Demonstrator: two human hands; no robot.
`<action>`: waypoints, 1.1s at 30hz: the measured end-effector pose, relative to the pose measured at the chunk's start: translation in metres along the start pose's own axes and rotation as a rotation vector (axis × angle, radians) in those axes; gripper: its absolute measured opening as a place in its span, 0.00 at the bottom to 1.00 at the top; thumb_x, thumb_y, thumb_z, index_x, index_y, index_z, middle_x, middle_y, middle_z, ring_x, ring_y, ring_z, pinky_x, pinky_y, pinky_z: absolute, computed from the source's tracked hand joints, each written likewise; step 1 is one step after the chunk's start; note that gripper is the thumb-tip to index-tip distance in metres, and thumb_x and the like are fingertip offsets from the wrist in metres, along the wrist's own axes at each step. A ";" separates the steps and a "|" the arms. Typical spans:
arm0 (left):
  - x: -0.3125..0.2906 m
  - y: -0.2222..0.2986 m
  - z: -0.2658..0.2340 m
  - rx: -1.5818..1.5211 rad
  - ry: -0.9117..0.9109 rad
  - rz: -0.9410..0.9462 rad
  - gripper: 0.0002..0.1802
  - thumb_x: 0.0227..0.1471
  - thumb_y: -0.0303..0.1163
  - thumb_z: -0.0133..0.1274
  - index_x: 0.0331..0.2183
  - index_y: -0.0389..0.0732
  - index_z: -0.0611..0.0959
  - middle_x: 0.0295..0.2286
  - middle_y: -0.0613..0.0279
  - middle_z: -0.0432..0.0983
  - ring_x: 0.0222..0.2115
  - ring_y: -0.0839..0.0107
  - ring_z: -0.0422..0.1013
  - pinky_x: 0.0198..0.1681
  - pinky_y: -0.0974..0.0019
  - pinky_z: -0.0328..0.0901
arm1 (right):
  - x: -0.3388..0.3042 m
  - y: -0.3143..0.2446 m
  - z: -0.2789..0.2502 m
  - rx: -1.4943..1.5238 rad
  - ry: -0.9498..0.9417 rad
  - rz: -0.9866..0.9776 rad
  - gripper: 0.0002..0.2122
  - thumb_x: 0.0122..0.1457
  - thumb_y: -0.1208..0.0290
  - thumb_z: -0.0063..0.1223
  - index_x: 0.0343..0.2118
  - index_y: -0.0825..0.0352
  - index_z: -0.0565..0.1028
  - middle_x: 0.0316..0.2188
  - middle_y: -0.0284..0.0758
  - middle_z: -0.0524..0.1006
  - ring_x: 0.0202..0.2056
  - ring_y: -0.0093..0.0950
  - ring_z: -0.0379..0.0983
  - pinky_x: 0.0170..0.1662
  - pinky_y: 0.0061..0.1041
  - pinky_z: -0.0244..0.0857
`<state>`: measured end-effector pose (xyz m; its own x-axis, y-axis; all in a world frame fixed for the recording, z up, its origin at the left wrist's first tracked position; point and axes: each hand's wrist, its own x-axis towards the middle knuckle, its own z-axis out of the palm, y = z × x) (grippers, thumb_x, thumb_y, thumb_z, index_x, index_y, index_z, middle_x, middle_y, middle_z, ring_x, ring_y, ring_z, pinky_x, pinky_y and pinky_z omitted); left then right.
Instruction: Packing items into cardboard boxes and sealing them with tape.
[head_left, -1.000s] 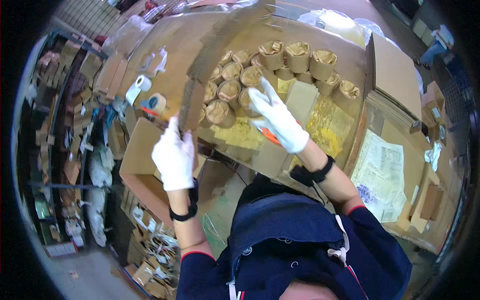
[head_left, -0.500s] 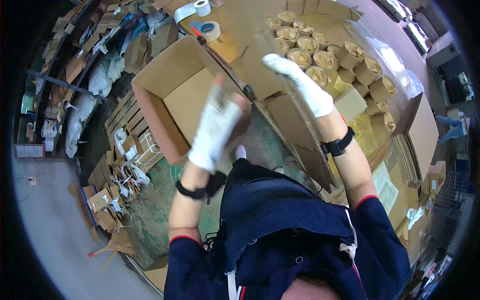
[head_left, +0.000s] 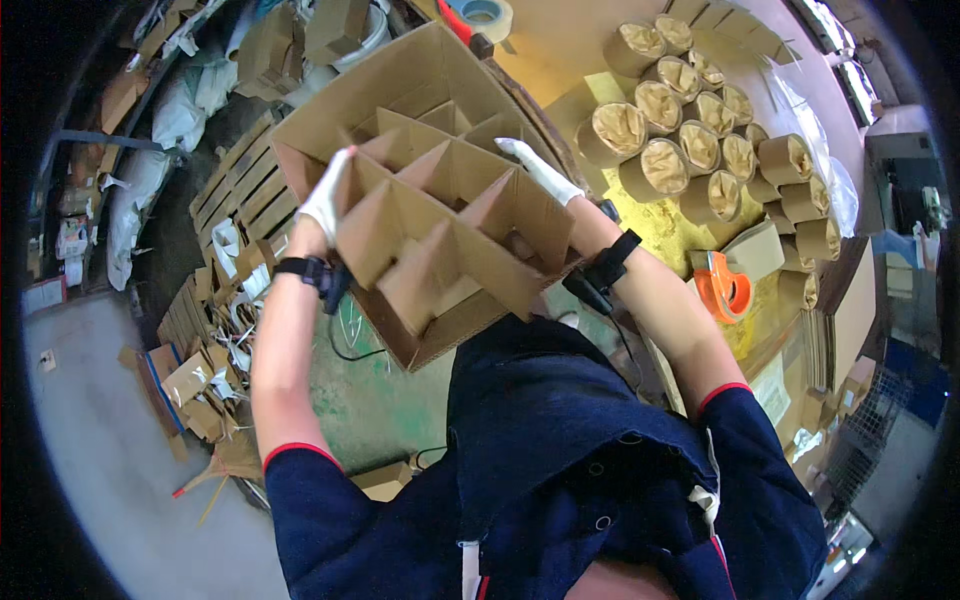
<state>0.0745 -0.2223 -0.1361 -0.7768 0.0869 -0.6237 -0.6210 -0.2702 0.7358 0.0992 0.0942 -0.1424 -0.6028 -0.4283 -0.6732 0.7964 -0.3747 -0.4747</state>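
An open cardboard box (head_left: 420,70) stands in front of me. A brown cardboard divider (head_left: 395,235), spread into a grid of several cells, sits at the box mouth, partly down inside its walls. White gloves cover both of my hands. My left hand (head_left: 328,195) grips the divider's left side, its fingertips at an upper edge. On the opposite side my right hand (head_left: 540,170) holds the divider too, the fingers pointing toward the far wall and partly hidden by the panels. How deep the divider's far corner sits cannot be made out.
Several paper-lined cardboard tubes (head_left: 660,165) stand on the table at the right, near an orange tape dispenser (head_left: 722,288). A tape roll (head_left: 485,14) lies at the table's far left corner. Flat cardboard sheets (head_left: 845,310) are stacked farther right. A wooden pallet (head_left: 240,185) lies left of the box.
The folded cardboard in my right hand has been brought leftward from the table side and opened into a grid over the box. My left hand has moved left and now holds it too.
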 end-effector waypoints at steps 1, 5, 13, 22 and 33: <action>0.010 0.014 -0.011 -0.059 -0.036 -0.096 0.37 0.50 0.57 0.54 0.55 0.44 0.70 0.49 0.59 0.72 0.48 0.61 0.69 0.53 0.53 0.63 | 0.006 0.003 -0.005 -0.008 0.064 0.003 0.31 0.56 0.41 0.46 0.51 0.65 0.71 0.46 0.39 0.76 0.43 0.34 0.74 0.51 0.33 0.64; 0.060 0.031 -0.057 0.371 0.167 -0.082 0.32 0.50 0.54 0.55 0.50 0.41 0.76 0.45 0.56 0.76 0.46 0.60 0.71 0.51 0.61 0.65 | 0.058 0.044 0.013 -0.107 0.308 -0.194 0.40 0.52 0.43 0.53 0.61 0.68 0.60 0.56 0.42 0.68 0.53 0.36 0.68 0.57 0.33 0.58; -0.026 0.009 0.118 1.191 -0.402 -0.090 0.24 0.49 0.46 0.56 0.39 0.34 0.80 0.24 0.50 0.78 0.15 0.62 0.74 0.18 0.63 0.69 | 0.099 0.059 -0.021 -0.207 0.762 -0.440 0.44 0.45 0.50 0.61 0.60 0.74 0.58 0.47 0.48 0.74 0.49 0.39 0.70 0.51 0.32 0.63; 0.020 -0.135 0.043 1.908 -0.439 0.018 0.15 0.57 0.29 0.41 0.42 0.35 0.78 0.38 0.42 0.77 0.41 0.47 0.74 0.42 0.52 0.69 | 0.084 0.025 0.055 -1.923 0.315 -0.119 0.26 0.52 0.45 0.50 0.40 0.65 0.80 0.39 0.41 0.80 0.40 0.42 0.76 0.40 0.45 0.67; 0.005 -0.106 0.089 1.924 -0.678 -0.197 0.21 0.53 0.40 0.46 0.44 0.37 0.81 0.47 0.46 0.73 0.48 0.50 0.70 0.51 0.55 0.65 | 0.092 0.059 0.031 -2.443 -0.195 0.091 0.12 0.51 0.65 0.54 0.37 0.62 0.82 0.34 0.37 0.82 0.35 0.40 0.79 0.36 0.44 0.70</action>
<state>0.1271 -0.1083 -0.1935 -0.3246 0.3725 -0.8694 0.3809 0.8928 0.2403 0.0895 0.0074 -0.2144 -0.4636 -0.4715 -0.7502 -0.6449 0.7601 -0.0792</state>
